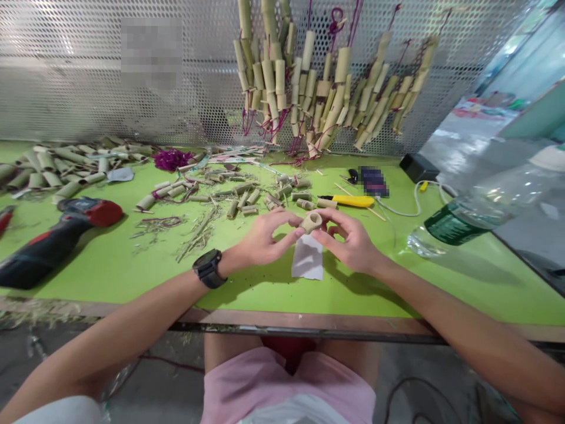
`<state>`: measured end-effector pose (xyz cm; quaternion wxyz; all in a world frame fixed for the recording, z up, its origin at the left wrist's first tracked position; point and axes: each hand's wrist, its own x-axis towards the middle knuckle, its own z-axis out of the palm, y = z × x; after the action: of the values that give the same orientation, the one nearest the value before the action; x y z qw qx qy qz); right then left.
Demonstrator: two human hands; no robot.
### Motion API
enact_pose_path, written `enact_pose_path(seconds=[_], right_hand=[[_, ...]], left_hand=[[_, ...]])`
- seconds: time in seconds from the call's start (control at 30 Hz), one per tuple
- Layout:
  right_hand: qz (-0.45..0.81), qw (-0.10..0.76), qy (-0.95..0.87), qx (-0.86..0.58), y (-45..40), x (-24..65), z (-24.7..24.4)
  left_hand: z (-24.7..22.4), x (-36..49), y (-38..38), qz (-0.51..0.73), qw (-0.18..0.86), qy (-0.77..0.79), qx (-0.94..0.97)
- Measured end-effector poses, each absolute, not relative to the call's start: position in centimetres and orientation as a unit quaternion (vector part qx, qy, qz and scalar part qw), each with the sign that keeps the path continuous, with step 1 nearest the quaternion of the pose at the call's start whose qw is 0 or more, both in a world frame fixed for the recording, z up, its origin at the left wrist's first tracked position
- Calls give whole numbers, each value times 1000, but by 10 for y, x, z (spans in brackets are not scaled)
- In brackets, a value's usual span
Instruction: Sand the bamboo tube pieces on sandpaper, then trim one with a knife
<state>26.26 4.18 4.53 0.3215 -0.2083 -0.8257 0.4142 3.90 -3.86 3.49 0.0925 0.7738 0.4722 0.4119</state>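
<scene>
A short hollow bamboo tube piece (311,221) is held over the green table (145,271), pinched between the fingertips of both hands. My left hand (263,237), with a black watch on its wrist, grips it from the left. My right hand (348,238) grips it from the right. A small pale sheet, like sandpaper (308,259), hangs just below the tube between the hands; which hand holds it I cannot tell.
Cut bamboo pieces (241,197) and shavings litter the table's middle and far left (57,168). A red-black power drill (57,235) lies left, a yellow utility knife (351,201) and a clear plastic bottle (481,215) right. Strung bamboo bundles (318,88) hang on the perforated metal wall.
</scene>
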Motion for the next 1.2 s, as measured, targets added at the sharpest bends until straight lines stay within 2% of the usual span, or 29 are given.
enact_pose_path(seconds=[0.2,0.3,0.4,0.5,0.77,1.07,1.2], right_hand=[[385,314,-846,-190,44,262,48],[316,298,-878,-200,52,263,46],[220,251,-917,-216,64,264,38],[181,201,-936,-226,74,265,30],[186,184,-940,-218,74,266,32],[82,136,-975,-155,70,266,36],[90,145,-976,-135,70,266,37]], left_hand=[[34,41,-36,343,75,463,814],[30,38,-35,272,64,504,817],[26,35,-36,190,61,538,819],[24,33,-38,132,75,559,815],[28,36,-40,113,82,569,810],[30,38,-40,96,88,580,804],[29,38,-40,99,90,579,805]])
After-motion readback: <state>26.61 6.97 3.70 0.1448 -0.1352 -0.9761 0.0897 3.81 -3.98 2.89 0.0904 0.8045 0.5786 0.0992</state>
